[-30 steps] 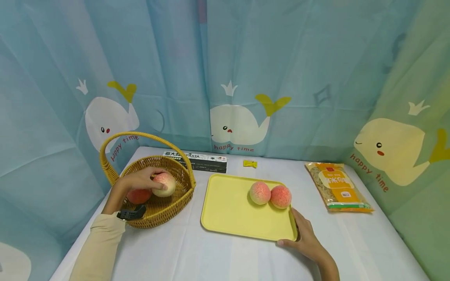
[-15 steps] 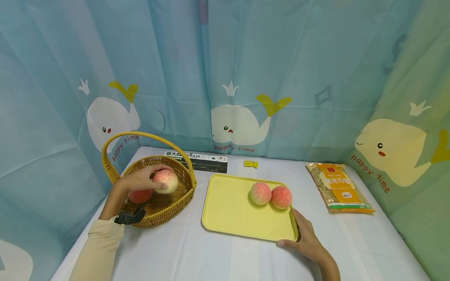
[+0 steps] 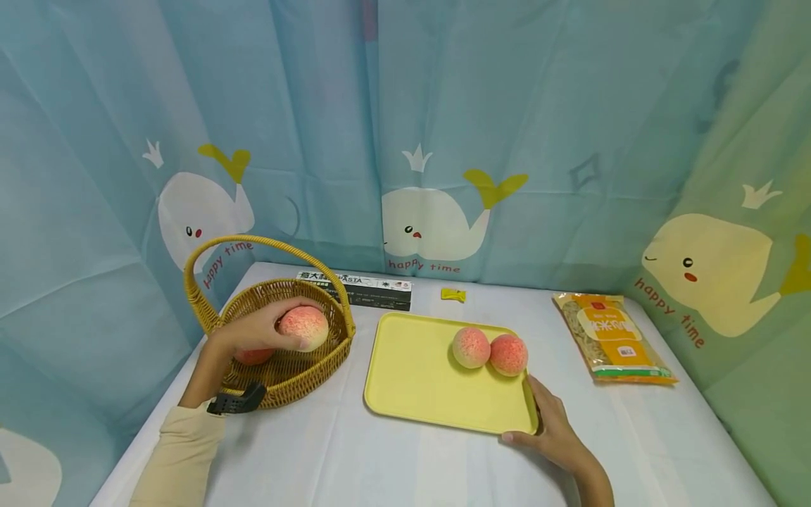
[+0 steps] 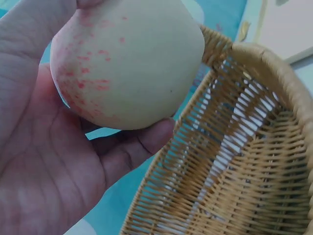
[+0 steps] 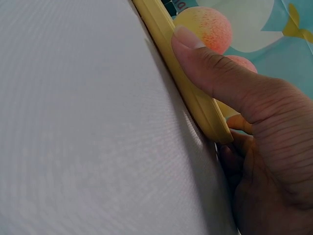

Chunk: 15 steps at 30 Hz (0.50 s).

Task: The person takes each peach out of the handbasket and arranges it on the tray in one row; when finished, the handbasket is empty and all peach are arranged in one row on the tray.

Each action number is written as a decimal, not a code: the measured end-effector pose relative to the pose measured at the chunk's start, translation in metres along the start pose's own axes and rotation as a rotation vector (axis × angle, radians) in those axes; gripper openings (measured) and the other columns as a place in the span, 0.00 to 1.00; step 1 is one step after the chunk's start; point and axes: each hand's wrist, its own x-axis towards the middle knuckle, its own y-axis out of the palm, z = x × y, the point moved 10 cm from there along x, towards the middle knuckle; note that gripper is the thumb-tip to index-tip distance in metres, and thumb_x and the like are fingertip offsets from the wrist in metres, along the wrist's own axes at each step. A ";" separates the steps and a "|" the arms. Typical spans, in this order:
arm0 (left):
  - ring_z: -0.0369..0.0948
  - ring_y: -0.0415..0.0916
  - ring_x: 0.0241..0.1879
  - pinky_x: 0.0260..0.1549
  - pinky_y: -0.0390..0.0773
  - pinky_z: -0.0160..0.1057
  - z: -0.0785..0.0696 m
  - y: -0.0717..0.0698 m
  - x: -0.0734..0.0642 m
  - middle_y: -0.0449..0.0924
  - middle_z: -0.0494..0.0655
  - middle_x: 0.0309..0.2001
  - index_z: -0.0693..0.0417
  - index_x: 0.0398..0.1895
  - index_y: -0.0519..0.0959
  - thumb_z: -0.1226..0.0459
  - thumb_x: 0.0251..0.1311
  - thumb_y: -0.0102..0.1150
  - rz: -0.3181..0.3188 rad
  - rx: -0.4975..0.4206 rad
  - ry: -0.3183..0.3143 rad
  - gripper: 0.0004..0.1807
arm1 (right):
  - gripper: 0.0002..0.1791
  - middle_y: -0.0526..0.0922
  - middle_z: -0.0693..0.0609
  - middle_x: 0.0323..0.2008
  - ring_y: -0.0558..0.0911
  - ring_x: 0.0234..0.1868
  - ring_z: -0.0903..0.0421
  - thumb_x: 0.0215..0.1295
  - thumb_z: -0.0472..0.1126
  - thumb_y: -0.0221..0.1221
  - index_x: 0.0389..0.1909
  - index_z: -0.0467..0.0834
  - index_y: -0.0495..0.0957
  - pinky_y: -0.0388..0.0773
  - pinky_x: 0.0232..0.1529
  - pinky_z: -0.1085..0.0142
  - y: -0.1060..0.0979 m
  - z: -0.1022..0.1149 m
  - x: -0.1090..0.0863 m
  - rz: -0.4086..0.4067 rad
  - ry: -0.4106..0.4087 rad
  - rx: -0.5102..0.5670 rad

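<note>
My left hand (image 3: 256, 329) grips a pink-and-cream peach (image 3: 304, 328) between thumb and fingers, over the wicker basket (image 3: 313, 378) with its tall arched handle. In the left wrist view the held peach (image 4: 129, 63) shows its pale side, and the basket's woven wall (image 4: 195, 161) lies beyond it. Another, redder peach (image 3: 253, 356) sits in the basket, partly hidden by my left hand. Two peaches, one paler (image 3: 472, 347) and one redder (image 3: 509, 355), rest side by side on the yellow tray (image 3: 412, 380). At its front right corner my right hand (image 3: 554, 431) holds the tray, thumb along the front edge.
Behind the basket lies a black-and-white pasta box (image 3: 380, 293). A small yellow wrapped packet (image 3: 453, 295) is near the back edge of the white table (image 3: 380, 465). An orange bag of noodles (image 3: 611, 338) lies right of the tray. Whale-print curtains (image 3: 437, 225) enclose the back and sides.
My left hand has lifted the peach slightly and shifted it a little to the right within the basket's opening. The right hand stays on the tray corner.
</note>
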 end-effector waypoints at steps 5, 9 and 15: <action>0.45 0.75 0.48 0.46 0.79 0.42 -0.012 0.012 0.003 0.76 0.49 0.52 0.47 0.58 0.73 0.61 0.53 0.70 0.036 -0.081 -0.006 0.28 | 0.65 0.51 0.27 0.72 0.51 0.68 0.29 0.42 0.46 0.77 0.75 0.34 0.46 0.50 0.59 0.30 0.000 -0.001 -0.001 0.008 0.010 0.008; 0.48 0.75 0.49 0.47 0.79 0.45 -0.021 0.023 0.005 0.76 0.49 0.53 0.47 0.58 0.73 0.60 0.52 0.71 0.063 -0.134 -0.024 0.28 | 0.65 0.51 0.27 0.72 0.52 0.67 0.29 0.42 0.46 0.77 0.75 0.33 0.46 0.51 0.59 0.30 0.000 -0.002 -0.001 0.007 0.013 0.001; 0.44 0.75 0.51 0.47 0.78 0.43 -0.036 0.035 0.010 0.75 0.44 0.54 0.43 0.60 0.72 0.56 0.54 0.70 0.077 -0.056 -0.023 0.29 | 0.65 0.49 0.27 0.72 0.51 0.68 0.29 0.43 0.48 0.77 0.75 0.33 0.45 0.50 0.60 0.29 0.001 -0.004 0.000 0.016 0.031 0.000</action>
